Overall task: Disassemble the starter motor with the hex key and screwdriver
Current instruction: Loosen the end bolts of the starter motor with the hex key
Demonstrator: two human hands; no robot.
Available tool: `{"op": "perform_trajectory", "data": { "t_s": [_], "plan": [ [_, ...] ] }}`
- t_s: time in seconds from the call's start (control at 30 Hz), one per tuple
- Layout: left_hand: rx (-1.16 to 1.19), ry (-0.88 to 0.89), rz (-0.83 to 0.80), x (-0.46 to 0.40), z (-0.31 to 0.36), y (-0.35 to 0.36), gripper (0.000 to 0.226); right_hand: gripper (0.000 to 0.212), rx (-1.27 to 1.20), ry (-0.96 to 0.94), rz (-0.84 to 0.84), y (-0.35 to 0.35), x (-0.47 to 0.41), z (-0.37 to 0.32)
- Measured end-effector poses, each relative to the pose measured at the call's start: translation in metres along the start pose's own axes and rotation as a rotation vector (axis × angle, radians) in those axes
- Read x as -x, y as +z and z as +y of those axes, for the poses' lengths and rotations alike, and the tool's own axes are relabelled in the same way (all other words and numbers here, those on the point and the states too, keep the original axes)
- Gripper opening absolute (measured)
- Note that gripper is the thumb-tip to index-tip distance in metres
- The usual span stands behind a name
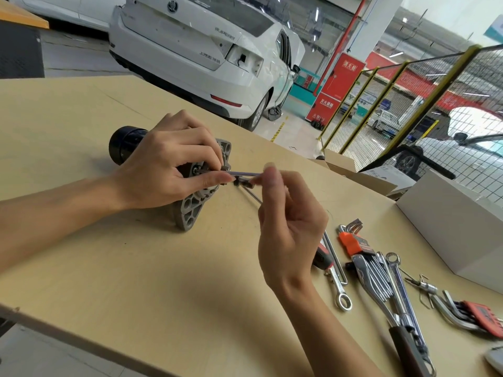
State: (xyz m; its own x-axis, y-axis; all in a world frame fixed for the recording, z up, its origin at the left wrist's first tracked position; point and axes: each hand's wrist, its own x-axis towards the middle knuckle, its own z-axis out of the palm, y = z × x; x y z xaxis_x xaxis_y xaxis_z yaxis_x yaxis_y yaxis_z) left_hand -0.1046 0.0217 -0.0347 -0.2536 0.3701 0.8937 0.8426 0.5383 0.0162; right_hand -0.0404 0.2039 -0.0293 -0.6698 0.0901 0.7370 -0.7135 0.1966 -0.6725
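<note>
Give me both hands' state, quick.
Left hand: grips the grey-flanged black starter motor.
Right hand: pinches the thin silver hex key.

My pale wooden workbench [81, 110] carries the starter motor [190, 210], spanners [341, 289], two hex key sets [353, 243] and a white box [449, 221].

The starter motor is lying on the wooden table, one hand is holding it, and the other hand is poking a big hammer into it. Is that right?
Not a hammer. In the head view the right hand pinches a thin hex key whose tip goes into the starter motor. The rest is right: the motor lies on the wooden table and the left hand holds it.
</note>
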Motion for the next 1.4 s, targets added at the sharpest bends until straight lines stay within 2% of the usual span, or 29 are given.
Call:
{"op": "perform_trajectory", "data": {
  "t_s": [0.07, 0.17, 0.3, 0.4, 0.57, 0.73, 1.0, 1.1, 1.2, 1.3, 1.4],
  "plan": [
    [0.003, -0.007, -0.001, 0.0, 0.0, 0.0, 0.029, 0.045, 0.01, 0.007, 0.036, 0.0, 0.0, -0.001],
    [0.004, -0.012, 0.0, 0.001, -0.001, 0.001, 0.03, 0.055, 0.054, 0.127, 0.087, -0.001, -0.002, 0.002],
    [0.013, -0.018, 0.004, 0.001, -0.002, 0.0, 0.028, 0.056, 0.062, 0.263, 0.065, -0.003, -0.005, 0.003],
    [0.012, -0.012, 0.004, 0.001, -0.001, 0.0, 0.028, 0.051, -0.011, 0.29, 0.046, -0.004, -0.007, 0.004],
    [0.003, -0.007, -0.002, 0.002, -0.002, 0.0, 0.032, 0.043, -0.022, 0.262, 0.021, -0.006, -0.008, 0.01],
    [0.008, 0.006, -0.007, 0.001, -0.002, -0.001, 0.029, 0.031, 0.108, 0.096, 0.007, -0.003, -0.005, 0.009],
    [-0.016, 0.019, -0.01, 0.002, -0.002, 0.0, 0.03, 0.011, -0.014, -0.01, -0.025, -0.002, -0.002, 0.002],
    [-0.023, 0.024, -0.01, 0.002, -0.002, -0.001, 0.03, 0.023, -0.04, -0.015, -0.04, -0.005, -0.002, 0.002],
    [-0.029, 0.023, -0.002, 0.001, -0.001, 0.0, 0.031, 0.049, -0.056, -0.037, -0.033, -0.004, -0.002, 0.001],
    [-0.037, 0.016, 0.0, 0.001, 0.0, 0.001, 0.032, 0.052, 0.01, -0.014, 0.053, -0.003, -0.003, 0.002],
    [-0.054, 0.018, 0.006, 0.001, 0.0, 0.002, 0.033, 0.056, 0.109, 0.086, 0.094, -0.004, -0.006, 0.005]
  ]
}}
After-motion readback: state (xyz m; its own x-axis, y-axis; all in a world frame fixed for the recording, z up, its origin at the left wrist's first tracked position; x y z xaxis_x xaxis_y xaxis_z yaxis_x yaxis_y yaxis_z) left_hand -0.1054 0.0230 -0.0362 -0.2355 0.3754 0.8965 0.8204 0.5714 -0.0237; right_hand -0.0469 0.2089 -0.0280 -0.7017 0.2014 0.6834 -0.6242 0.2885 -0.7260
